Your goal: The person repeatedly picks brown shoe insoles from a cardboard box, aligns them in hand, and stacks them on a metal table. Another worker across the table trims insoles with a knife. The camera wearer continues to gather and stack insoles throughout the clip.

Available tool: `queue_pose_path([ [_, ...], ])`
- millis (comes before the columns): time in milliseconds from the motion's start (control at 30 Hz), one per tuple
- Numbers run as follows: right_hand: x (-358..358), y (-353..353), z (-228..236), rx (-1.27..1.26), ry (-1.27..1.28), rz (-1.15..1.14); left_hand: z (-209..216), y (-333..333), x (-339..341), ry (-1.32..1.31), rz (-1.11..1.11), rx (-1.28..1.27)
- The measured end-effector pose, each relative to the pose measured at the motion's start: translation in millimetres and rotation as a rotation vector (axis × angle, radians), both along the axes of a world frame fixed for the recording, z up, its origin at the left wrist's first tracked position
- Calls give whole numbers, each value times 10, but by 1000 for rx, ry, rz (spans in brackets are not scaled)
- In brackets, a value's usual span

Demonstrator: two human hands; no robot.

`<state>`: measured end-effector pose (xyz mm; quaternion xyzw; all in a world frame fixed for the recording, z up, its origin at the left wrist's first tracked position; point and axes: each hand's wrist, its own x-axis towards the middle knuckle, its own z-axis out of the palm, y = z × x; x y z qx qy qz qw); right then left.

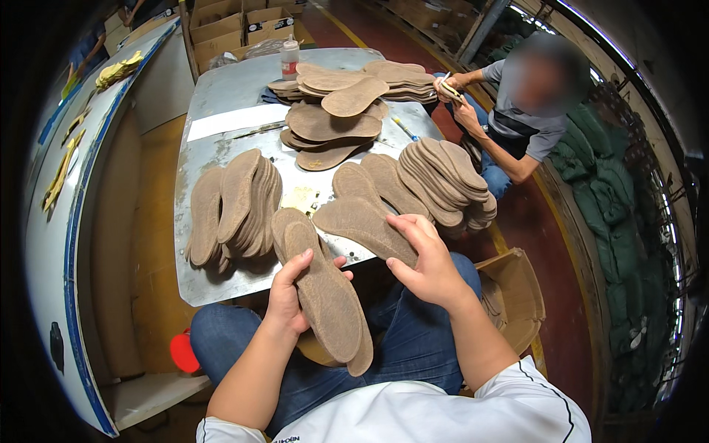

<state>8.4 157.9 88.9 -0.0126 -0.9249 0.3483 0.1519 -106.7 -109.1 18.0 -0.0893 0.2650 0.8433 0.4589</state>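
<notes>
My left hand is closed around a pair of brown shoe insoles laid one over the other, held above my lap. In my right hand another brown insole is pinched by its edge between thumb and fingers, over the near edge of the table. Just beyond it, a further insole lies on the tabletop. Stacked insoles stand to the left and to the right of my hands.
The metal table also bears a far pile of insoles, a bottle, a brush and a white strip. A co-worker sits at the right, holding something. An open cardboard box stands by my right knee.
</notes>
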Motion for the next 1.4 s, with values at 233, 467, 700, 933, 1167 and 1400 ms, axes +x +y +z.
queue_pose_path([
  [233, -60, -213, -395, -149, -74, -109, 60, -25, -47, 47, 42, -18],
  [467, -72, -673, -864, 134, -154, -162, 152, -76, -94, 0, 143, -4],
  [700, -223, -774, -846, 280, -220, -124, 173, -89, -116, 20, 127, 52],
  [933, -103, -711, -815, 327, -251, -174, 177, -112, -80, 32, 136, 14],
  [1167, -108, -704, -904, 352, -209, -205, 117, -93, -92, 18, 133, 6],
  [1400, 3, -689, -653, 113, -175, -250, 143, -133, -58, 49, 135, 24],
])
